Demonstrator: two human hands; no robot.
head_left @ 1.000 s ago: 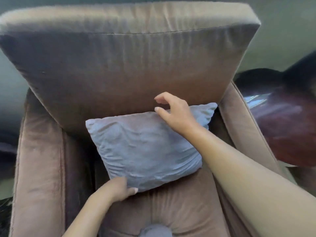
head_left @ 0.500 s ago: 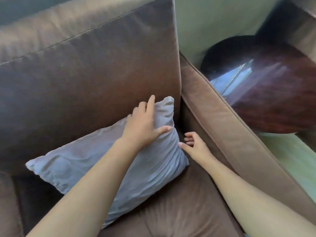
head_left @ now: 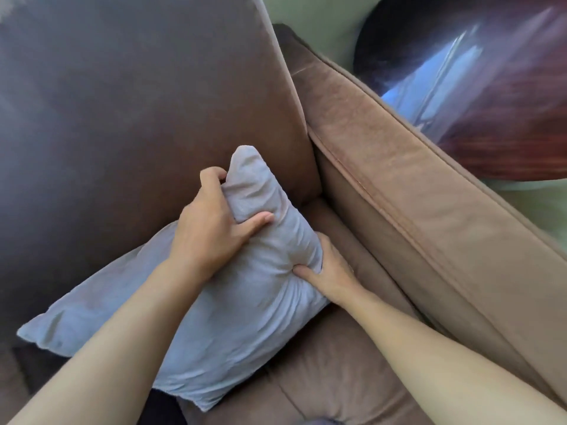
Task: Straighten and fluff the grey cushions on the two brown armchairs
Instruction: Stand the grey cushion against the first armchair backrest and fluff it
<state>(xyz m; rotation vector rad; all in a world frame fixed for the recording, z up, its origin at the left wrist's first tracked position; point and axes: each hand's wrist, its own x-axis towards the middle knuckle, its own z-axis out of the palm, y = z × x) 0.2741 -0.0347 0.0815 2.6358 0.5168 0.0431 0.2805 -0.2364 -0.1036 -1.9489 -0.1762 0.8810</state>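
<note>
Brown velvety upholstery fills the left of the frame, where the armchair's back cushion [head_left: 147,102] rises behind the grey cushion [head_left: 245,326] that leans against it. The grey cushion stands tilted on the seat [head_left: 337,381]. One corner stretches low to the left, another points down toward the seat's front, and its upper right corner pokes up against the back cushion. Its fabric is creased and bunched where it is held.

A person's bare left forearm crosses the front of the grey cushion from the lower left. The left grip [head_left: 214,237] is clenched on the grey cushion just below that raised corner, fingers curling into the top edge and thumb pressed across the front face. Just right of it and lower, the right grip [head_left: 329,271] grasps the grey cushion's right edge. The thumb digs into the front so that folds spread from it, and the other fingers are hidden behind the fabric. The right forearm runs from there toward the lower right, over the seat.

Right of the grey cushion and apart from it, the armchair's padded armrest [head_left: 429,204], a lighter brown, runs diagonally with a piped seam along its inner side. Beyond the armrest, farthest right of the grey cushion, a dark polished wooden surface [head_left: 506,96] with a rounded edge carries pale blue reflections. A pale green surface [head_left: 313,10] shows beside it.
</note>
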